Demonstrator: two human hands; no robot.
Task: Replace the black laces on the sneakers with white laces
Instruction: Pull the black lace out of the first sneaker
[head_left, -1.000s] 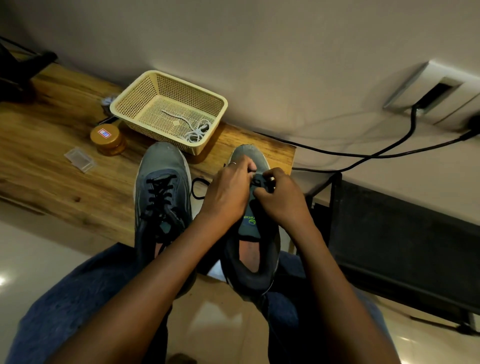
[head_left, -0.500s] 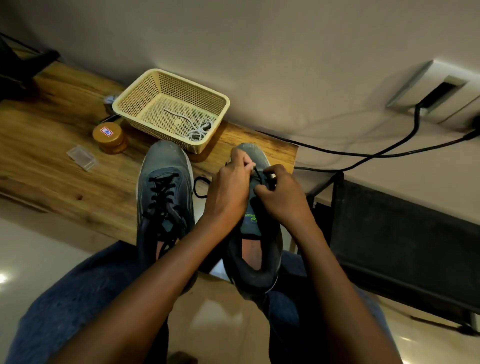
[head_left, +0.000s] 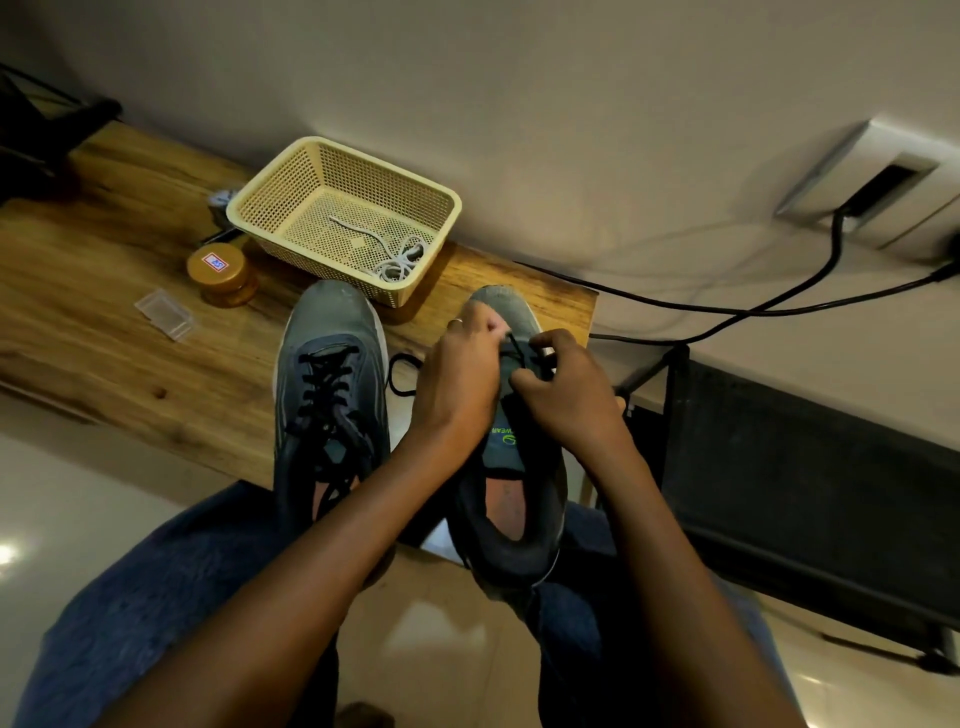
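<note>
Both hands, left (head_left: 457, 374) and right (head_left: 566, 389), pinch the black lace (head_left: 515, 347) over the right sneaker (head_left: 511, 467), fingers curled.

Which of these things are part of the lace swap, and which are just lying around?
Part of the job: right sneaker under both hands, its black lace, left sneaker, white laces in the basket.

Lying about: amber jar, clear plastic box, wall cables.
</note>
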